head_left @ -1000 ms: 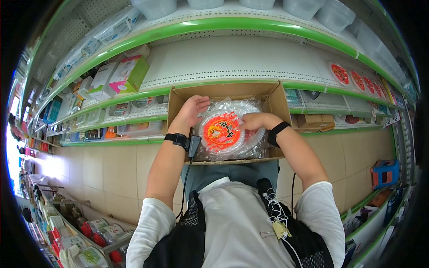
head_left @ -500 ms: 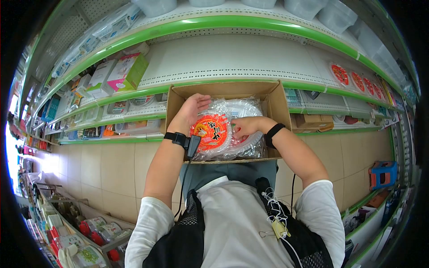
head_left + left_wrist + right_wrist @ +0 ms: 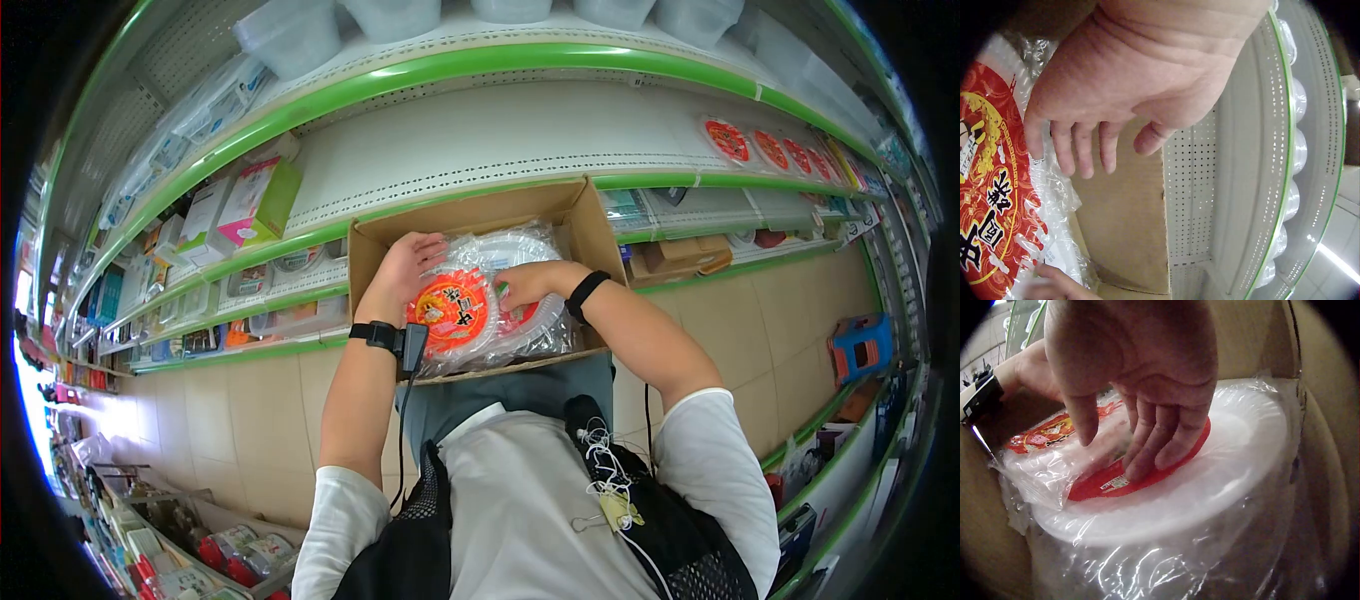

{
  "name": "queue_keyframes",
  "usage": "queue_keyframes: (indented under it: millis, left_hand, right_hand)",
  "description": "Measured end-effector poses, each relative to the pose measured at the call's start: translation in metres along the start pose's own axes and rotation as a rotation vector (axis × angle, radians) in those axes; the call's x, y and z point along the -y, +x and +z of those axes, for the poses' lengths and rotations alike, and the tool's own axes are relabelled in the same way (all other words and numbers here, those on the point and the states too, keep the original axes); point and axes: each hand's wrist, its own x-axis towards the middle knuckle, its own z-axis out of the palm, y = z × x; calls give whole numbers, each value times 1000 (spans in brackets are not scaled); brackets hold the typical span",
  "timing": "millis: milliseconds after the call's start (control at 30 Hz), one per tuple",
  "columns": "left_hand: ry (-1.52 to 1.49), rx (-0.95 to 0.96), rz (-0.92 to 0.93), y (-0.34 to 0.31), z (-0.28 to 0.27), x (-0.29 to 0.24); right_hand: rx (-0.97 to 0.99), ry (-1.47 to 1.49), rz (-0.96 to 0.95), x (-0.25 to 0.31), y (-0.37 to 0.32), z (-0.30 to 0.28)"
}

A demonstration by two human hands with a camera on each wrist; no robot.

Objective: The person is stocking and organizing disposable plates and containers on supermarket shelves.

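An open cardboard box [image 3: 590, 215] in front of the person's lap holds packs of round white plates in clear film. In the head view, the pack with a round orange-red label [image 3: 452, 312] leans toward the box's left side. A second plate pack [image 3: 1235, 469] lies beside and partly under it, with a red label. My right hand [image 3: 535, 284] reaches into the box, fingertips on that second label, thumb apart from the fingers. By the first pack's far left edge is my left hand [image 3: 408, 266]; its fingers [image 3: 1085, 150] extend straight over the wrap.
Behind the box rises a green-edged shelf unit [image 3: 430, 140]. Several red-labelled plate packs [image 3: 725, 140] stand at its right, and a pink and green carton [image 3: 262, 200] at its left. Clear plastic tubs [image 3: 395, 15] line the upper shelf. A blue stool [image 3: 862, 345] stands on the tiled floor.
The front pack has slid left and tilted, uncovering the second pack's red label. My right hand has come onto that second label. The left hand stays by the first pack; the head view has turned slightly.
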Motion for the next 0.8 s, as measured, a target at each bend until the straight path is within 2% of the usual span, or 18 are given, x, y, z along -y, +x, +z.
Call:
queue_keyframes:
  millis: [167,233,267,333,400,467,533,567,633,700,767,800]
  left_hand:
    - [-20,0,-5,3,0,0]
    - [-49,18,-6,-2,4,-4]
    - [-43,21,1,-3,5,-6]
    - [-81,60,6,-3,7,-8]
    - [-70,68,17,-5,12,-12]
    - [-63,71,22,-9,16,-14]
    - [-64,72,17,-12,18,-16]
    - [-61,73,20,-12,19,-16]
    - [-70,85,14,-10,19,-15]
    - [-78,89,19,-10,18,-16]
    - [-87,90,24,-11,19,-16]
    - [-87,84,30,-13,20,-18]
  right_hand:
    - [-48,-89,-18,3,-4,-4]
    - [-246,-391,-145,-1,1,-6]
    - [-255,-394,-147,-4,1,-12]
    - [-366,-239,-118,25,-27,-34]
    - [-391,28,-199,52,-64,-63]
    - [-516,334,-362,47,-91,-87]
    - [-716,385,-255,55,-145,-114]
    - [-812,375,-247,34,-159,-133]
    - [-1099,375,-255,-44,-175,-175]
    - [-1605,53,-38,-124,-194,-208]
    - [-1749,-310,168,-191,-224,-231]
    - [-1747,-406,251,-203,-240,-234]
